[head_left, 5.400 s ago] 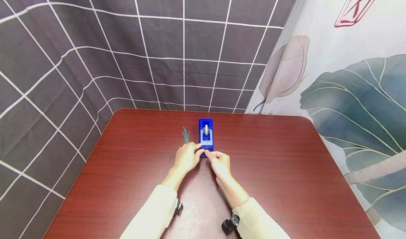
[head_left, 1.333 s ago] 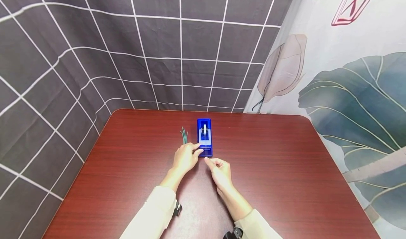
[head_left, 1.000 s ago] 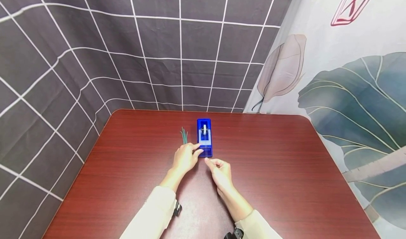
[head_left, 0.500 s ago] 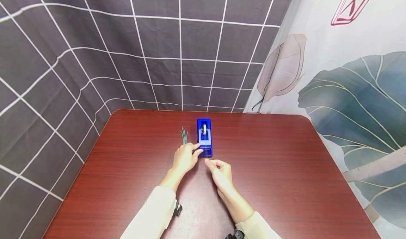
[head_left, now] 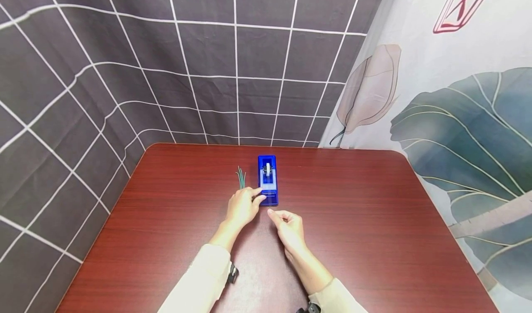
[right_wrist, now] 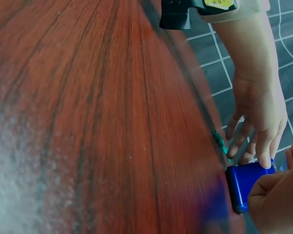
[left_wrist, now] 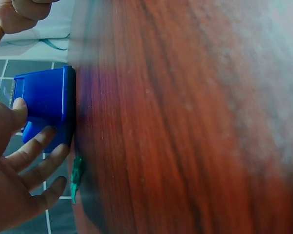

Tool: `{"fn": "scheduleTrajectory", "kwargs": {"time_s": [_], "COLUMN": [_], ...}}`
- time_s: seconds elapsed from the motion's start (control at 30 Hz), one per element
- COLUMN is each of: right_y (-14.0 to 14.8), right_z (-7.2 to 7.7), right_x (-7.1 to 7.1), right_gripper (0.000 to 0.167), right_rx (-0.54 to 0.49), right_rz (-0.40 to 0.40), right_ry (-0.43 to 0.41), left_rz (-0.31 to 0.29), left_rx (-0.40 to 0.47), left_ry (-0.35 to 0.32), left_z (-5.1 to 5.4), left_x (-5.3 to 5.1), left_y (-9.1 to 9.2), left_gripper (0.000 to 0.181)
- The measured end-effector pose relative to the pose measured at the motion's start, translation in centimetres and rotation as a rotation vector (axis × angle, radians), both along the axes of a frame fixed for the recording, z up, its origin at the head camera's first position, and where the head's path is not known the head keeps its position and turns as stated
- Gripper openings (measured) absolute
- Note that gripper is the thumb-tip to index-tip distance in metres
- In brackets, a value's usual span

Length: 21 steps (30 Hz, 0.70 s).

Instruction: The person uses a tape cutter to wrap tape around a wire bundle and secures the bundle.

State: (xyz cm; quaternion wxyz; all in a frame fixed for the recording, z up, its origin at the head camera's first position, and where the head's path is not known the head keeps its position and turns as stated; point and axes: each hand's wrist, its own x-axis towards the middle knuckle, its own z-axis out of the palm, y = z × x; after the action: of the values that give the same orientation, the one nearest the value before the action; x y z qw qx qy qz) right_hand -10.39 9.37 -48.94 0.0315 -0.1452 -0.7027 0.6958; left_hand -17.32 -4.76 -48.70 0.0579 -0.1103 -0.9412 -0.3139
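Note:
A blue tape dispenser (head_left: 271,201) stands upright on the table, with a roll of tape (head_left: 268,170) in its middle. At its near left side, my left hand (head_left: 242,207) grips the front part, the thumb on the front end and the other fingers along the side. My right hand (head_left: 290,227) is just nearer to me, a little apart from the dispenser. Its thumb and forefinger pinch the end of the clear tape, which is barely visible in the right wrist view. Several thin green strands (head_left: 241,178) lie left of the dispenser, partly hidden behind my left hand.
The red-brown wooden table (head_left: 353,211) has rounded far corners. A dark gridded curtain (head_left: 208,73) hangs behind it and on the left; a white cloth printed with leaves (head_left: 415,63) hangs on the right. A black strap device (head_left: 233,273) sits at my left wrist.
From touching the dispenser's front end, my right hand has drawn slowly back toward me, widening the gap. My left hand and the dispenser have stayed in place.

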Motion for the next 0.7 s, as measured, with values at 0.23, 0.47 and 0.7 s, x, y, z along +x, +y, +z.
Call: {"fn": "scheduleTrajectory", "kwargs": {"time_s": [0.23, 0.47, 0.7], "right_y": [-0.11, -0.16, -0.11], "right_z": [0.03, -0.16, -0.07], "right_x": [0.26, 0.46, 0.48], "right_gripper": [0.026, 0.027, 0.028], "right_rx": [-0.005, -0.004, -0.005], "right_rz": [0.002, 0.007, 0.007], "right_ry": [-0.005, -0.006, -0.011], "left_rz": [-0.002, -0.006, -0.009], "left_rx": [0.003, 0.004, -0.002], "left_ry": [-0.006, -0.006, -0.009], "left_z": [0.21, 0.29, 0.35], "left_x": [0.20, 0.19, 0.18], "left_y": [-0.02, -0.07, -0.07], "left_gripper": [0.032, 0.032, 0.032]}}
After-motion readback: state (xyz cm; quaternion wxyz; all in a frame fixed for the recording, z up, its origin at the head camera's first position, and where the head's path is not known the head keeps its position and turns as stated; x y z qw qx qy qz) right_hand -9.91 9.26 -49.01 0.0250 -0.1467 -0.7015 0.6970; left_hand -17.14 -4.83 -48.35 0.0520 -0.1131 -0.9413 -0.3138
